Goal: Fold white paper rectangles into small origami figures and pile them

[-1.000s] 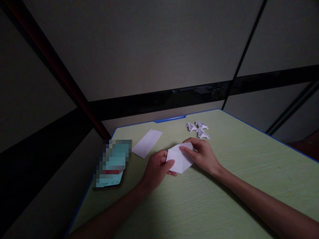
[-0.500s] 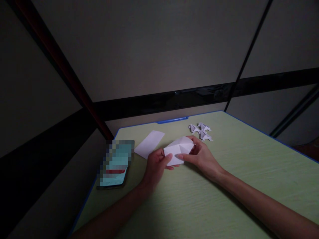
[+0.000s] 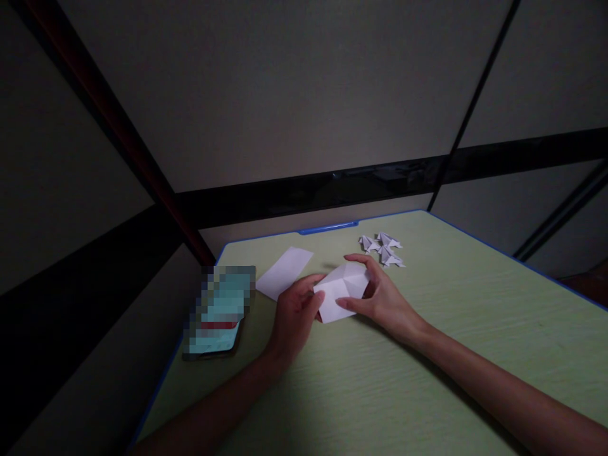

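Observation:
A creased white paper [image 3: 341, 290] is held just above the green table [image 3: 427, 354], between both of my hands. My left hand [image 3: 295, 316] pinches its left edge with thumb and fingers. My right hand [image 3: 380, 297] cups its right side, fingers curled over the top edge and thumb under the lower edge. The paper bulges along its folds into a partly collapsed shape.
A flat white paper strip [image 3: 284, 272] lies left of my hands. A phone [image 3: 219, 313] with a lit screen rests near the table's left edge. Several small folded paper figures [image 3: 384, 248] sit at the far side. The blue-rimmed table ends close behind them, against a wall.
The paper went from a flat diamond held upright to a bulging, partly collapsed fold. My right hand shifted from in front of it to cupping its right side.

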The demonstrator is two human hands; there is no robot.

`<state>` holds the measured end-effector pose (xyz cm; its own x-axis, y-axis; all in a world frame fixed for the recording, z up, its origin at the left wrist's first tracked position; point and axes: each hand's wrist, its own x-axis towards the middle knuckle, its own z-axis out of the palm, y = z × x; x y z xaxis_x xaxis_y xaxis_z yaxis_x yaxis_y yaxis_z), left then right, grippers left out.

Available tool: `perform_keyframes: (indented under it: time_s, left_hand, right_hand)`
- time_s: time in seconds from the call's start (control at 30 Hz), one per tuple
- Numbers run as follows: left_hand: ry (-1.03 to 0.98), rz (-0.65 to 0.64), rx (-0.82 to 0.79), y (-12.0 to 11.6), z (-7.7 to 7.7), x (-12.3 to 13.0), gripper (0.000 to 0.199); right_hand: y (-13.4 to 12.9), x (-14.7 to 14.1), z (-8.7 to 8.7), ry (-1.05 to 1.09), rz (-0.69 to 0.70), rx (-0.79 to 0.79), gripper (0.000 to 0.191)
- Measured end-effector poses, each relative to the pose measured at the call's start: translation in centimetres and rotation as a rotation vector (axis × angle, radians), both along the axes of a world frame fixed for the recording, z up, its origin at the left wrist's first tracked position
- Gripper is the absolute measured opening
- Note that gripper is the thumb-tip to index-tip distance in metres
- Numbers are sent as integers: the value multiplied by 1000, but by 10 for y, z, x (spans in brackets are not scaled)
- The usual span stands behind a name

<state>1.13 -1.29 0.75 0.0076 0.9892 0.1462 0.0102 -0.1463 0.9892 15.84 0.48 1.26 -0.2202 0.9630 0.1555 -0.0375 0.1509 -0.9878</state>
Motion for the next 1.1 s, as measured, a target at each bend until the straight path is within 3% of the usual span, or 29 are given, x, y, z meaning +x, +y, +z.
perform_keyframes:
  time_s: [0.27, 0.4, 0.5, 0.67, 0.83, 1.1]
  left_hand:
    - [8, -24, 118, -1, 1, 0, 15]
    - [34, 49, 133, -1, 0, 0, 11]
    - [42, 124, 81, 1, -2, 0, 9]
    - [-53, 105, -29, 0, -3, 2, 28]
    - [-6, 62, -60, -2, -3, 5, 18]
    - [42, -63, -49, -4, -2, 5, 20]
  right_hand:
    - [4, 1, -4, 95, 45, -1, 69]
    - [4, 2, -2, 224, 49, -90, 64]
    - [4, 2, 0, 275, 65, -156, 57]
    - [5, 2, -3, 285, 118, -163, 37]
    - [4, 1, -3, 183, 166, -151, 20]
    - [1, -1, 2, -24, 115, -143, 17]
